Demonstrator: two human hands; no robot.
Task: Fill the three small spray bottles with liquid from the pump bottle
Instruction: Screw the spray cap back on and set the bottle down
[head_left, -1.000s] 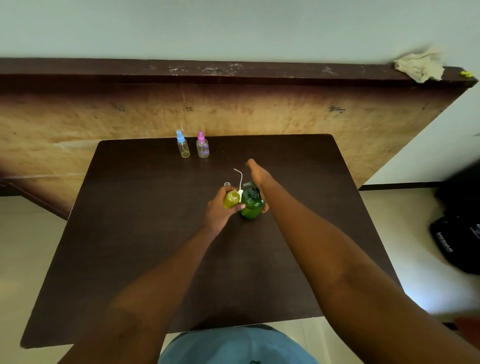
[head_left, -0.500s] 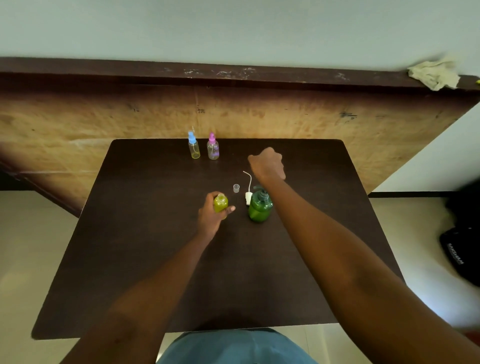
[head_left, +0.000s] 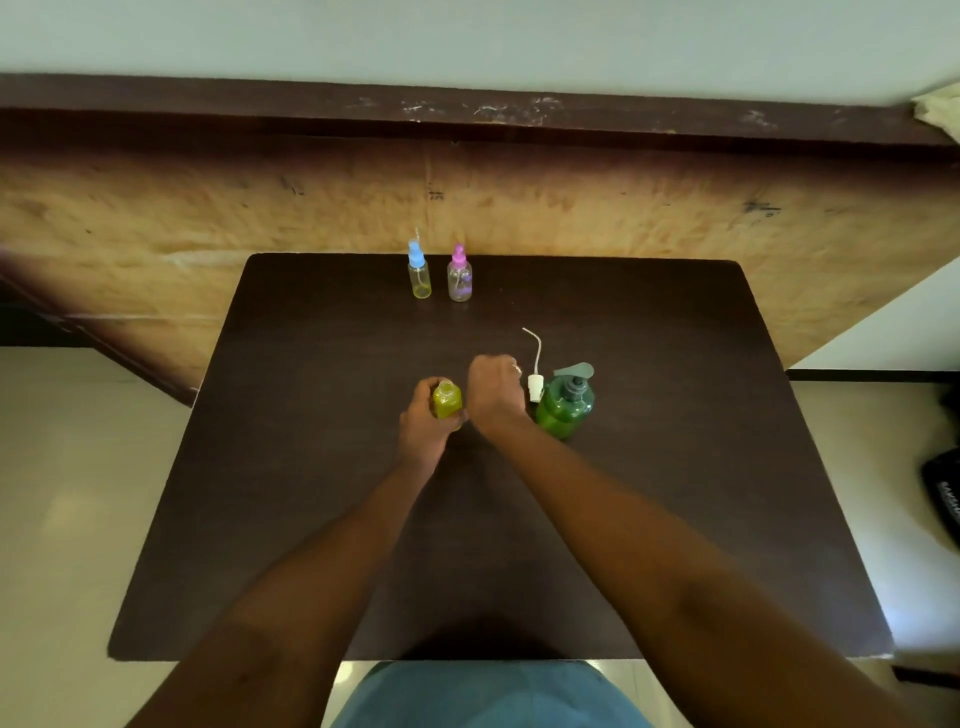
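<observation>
Backdrop: pale wall, dark ledge and a worn wooden board (head_left: 156, 208) behind the desk
Surface: dark brown table (head_left: 311, 467), seen from above
Blue-capped spray bottle (head_left: 418, 270): upright near the far edge, head on, yellowish liquid inside
Pink-capped spray bottle (head_left: 460, 275): just beside it on the right, head on, contents hard to read
Left hand (head_left: 423, 426): fingers and thumb wrapped round the open spray bottle (head_left: 447, 401), keeping it upright at mid-table
Open spray bottle: neck bare, yellow-green liquid up near the shoulder; on the tabletop or just above it, cannot tell which
Right hand (head_left: 493, 387): just right of that bottle, back up, fingers curled under; cannot tell whether anything sits inside the curl
Spray head (head_left: 535, 387): white, thin tube curving away, between the right hand and the pump bottle (head_left: 565, 408)
Pump bottle: green, upright, pump fitted, rightmost of the group
Step in hand: likely closing the third bottle, filling looking done
Next move: calls for taking up the spray head, feeding the tube down the narrow neck, then twisting while the left hand keeps the bottle level
Edges: everything well inside the rim, capped pair nearest the far edge
Open room: broad tabletop left of the left hand and on the near side; pump bottle close enough to the right forearm to risk a knock
</observation>
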